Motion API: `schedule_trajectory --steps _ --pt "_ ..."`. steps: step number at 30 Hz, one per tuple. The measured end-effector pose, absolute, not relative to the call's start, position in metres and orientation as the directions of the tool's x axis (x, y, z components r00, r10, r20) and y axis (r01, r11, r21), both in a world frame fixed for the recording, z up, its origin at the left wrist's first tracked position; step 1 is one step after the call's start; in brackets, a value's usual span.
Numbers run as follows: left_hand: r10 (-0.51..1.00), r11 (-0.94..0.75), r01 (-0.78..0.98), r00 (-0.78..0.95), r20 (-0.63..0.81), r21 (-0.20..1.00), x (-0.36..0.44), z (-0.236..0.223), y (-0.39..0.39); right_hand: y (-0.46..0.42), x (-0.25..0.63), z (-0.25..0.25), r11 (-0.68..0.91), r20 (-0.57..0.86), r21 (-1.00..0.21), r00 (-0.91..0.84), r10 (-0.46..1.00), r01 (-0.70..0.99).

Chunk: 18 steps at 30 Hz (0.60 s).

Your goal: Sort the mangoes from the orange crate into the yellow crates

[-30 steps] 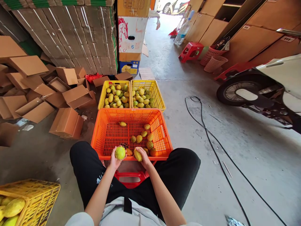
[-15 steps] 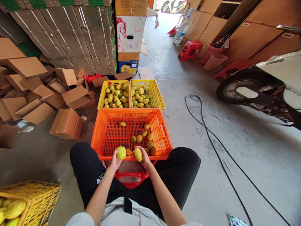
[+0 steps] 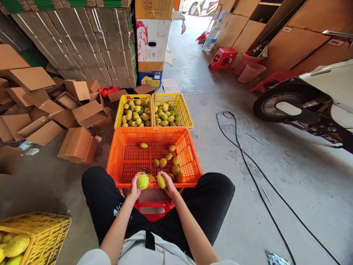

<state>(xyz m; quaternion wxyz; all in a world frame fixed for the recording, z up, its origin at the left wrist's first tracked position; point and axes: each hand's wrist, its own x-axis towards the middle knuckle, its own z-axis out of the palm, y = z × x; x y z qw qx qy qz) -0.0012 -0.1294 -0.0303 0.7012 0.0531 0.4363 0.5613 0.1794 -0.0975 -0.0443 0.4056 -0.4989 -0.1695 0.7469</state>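
Observation:
Over the near rim of an orange plastic crate (image 3: 116, 154), my left hand (image 3: 133, 190) is closed around a bright yellow-green lemon (image 3: 142, 182). My right hand (image 3: 170, 187) grips a duller yellow, longer lemon (image 3: 161, 181), tilted with one end towards me. The two fruits are held side by side, a small gap apart. Inside the crate lie several brownish-yellow lemons (image 3: 175, 169), mostly towards the right, and a single yellow one (image 3: 143, 145) near the back. An orange-brown fruit (image 3: 151, 178) shows between my hands, partly hidden.
Two yellow crates (image 3: 190, 119) of yellow-green lemons stand behind the orange one. Another yellow crate (image 3: 52, 235) of lemons is at lower left. Cardboard boxes (image 3: 77, 145) litter the left floor. A black cable (image 3: 242, 151) and a motorbike (image 3: 303, 106) are on the right.
Both hands stay near the crate's rim with the same lemons. The left lemon has turned slightly and the right one has shifted a little to the left.

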Motion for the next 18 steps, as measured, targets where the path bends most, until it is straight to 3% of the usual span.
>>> schedule_trajectory --steps 7,18 --pt "0.829 0.337 -0.741 -0.059 -0.556 0.581 -0.0006 -0.0253 -0.1294 -0.097 0.1791 -0.0417 -0.621 -0.613 -0.645 -0.183 0.768 -0.445" --pt "0.767 0.345 -0.838 -0.008 -0.642 0.423 -0.0029 -0.0344 -0.1265 -0.0982 0.1788 -0.0396 -0.621 -0.624 -0.635 -0.169 0.763 -0.459"
